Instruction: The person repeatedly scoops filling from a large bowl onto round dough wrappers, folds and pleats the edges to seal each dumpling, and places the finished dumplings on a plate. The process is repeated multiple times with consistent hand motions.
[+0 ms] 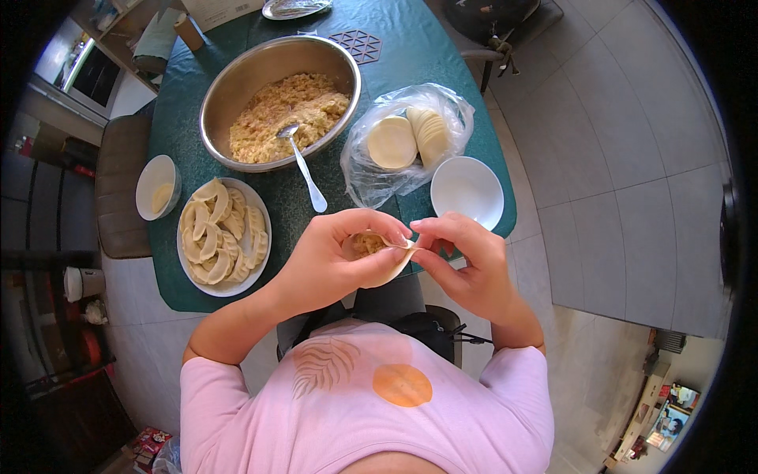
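Between my two hands, over the table's near edge, is a half-folded dumpling (392, 270) with pale filling showing in its open side. My left hand (339, 249) cradles it from the left, thumb and fingers curved round the wrapper. On the other side my right hand (470, 261) pinches the wrapper's right end between thumb and forefinger. Beyond my hands stands a big steel bowl (213, 130) of yellowish minced filling (288, 110), with a spoon (304, 170) resting in it. Round dumpling wrappers (392, 142) sit in a clear plastic bag (363, 178).
Folded dumplings (213, 237) crowd a white plate (265, 251) at the left. Near it is a small white bowl (146, 188) with some pale liquid. A white bowl (467, 191) stands at the green table's (410, 47) right edge. A brown chair (122, 189) is at the left.
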Demonstrator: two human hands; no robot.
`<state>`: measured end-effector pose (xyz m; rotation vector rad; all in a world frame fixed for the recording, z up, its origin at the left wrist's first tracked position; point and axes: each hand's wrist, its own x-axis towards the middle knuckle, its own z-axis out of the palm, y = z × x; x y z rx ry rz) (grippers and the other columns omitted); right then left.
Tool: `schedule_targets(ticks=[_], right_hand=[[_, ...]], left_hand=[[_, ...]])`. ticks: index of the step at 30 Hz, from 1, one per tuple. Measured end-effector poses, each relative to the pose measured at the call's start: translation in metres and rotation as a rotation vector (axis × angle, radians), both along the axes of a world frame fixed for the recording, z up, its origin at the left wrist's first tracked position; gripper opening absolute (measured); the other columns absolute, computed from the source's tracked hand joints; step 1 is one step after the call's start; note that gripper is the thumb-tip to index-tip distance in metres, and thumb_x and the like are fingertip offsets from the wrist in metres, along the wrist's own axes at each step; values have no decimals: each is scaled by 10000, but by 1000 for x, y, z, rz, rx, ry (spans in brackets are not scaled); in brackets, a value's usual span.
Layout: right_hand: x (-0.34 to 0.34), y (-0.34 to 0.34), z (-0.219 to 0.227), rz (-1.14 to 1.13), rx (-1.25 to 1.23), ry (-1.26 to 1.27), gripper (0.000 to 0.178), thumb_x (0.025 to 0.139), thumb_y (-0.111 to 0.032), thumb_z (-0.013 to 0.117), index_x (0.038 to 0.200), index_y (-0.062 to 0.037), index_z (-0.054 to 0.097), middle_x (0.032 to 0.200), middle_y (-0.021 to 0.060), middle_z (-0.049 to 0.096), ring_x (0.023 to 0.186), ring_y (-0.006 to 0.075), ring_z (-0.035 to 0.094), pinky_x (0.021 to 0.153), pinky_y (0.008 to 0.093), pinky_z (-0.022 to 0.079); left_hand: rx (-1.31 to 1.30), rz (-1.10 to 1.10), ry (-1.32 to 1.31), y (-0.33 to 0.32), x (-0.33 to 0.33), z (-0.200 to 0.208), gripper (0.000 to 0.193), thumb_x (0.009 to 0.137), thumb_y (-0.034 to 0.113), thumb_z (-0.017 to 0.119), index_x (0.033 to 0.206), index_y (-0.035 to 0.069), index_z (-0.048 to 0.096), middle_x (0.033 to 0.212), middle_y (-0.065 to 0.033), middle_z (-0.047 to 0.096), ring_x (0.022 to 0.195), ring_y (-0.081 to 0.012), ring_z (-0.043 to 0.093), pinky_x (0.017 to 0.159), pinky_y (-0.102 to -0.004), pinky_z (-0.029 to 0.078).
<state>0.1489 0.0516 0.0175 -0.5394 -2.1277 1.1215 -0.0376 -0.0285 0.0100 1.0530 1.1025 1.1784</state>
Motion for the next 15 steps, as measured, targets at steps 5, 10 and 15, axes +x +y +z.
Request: schedule_targets(ticks=[5, 10, 15], right_hand=[[0, 1, -6, 3, 77, 66, 196, 729, 31, 706, 902, -36, 641, 856, 99, 611, 696, 218, 606, 620, 295, 484], [1, 3, -10, 13, 38, 91, 191, 730, 28, 709, 898, -31, 639, 857, 93, 604, 726, 214, 609, 636, 292, 489], [-3, 1, 6, 24, 116, 46, 207, 728, 24, 714, 911, -24, 630, 844, 97, 593, 716, 220, 593, 612, 298, 479]], left_hand=[[6, 3, 36, 0, 0, 5, 197, 848, 130, 662, 978, 1, 587, 940, -50, 633, 836, -67, 578, 713, -207, 475], [-13, 10, -28, 0, -3, 4, 202, 847, 121, 658, 981, 4, 563, 995, -77, 635, 890, -82, 590, 767, -229, 488], [-6, -7, -26, -1, -5, 2, 172, 851, 103, 647, 968, 5, 569, 1008, -84, 636, 897, -93, 594, 780, -236, 492]])
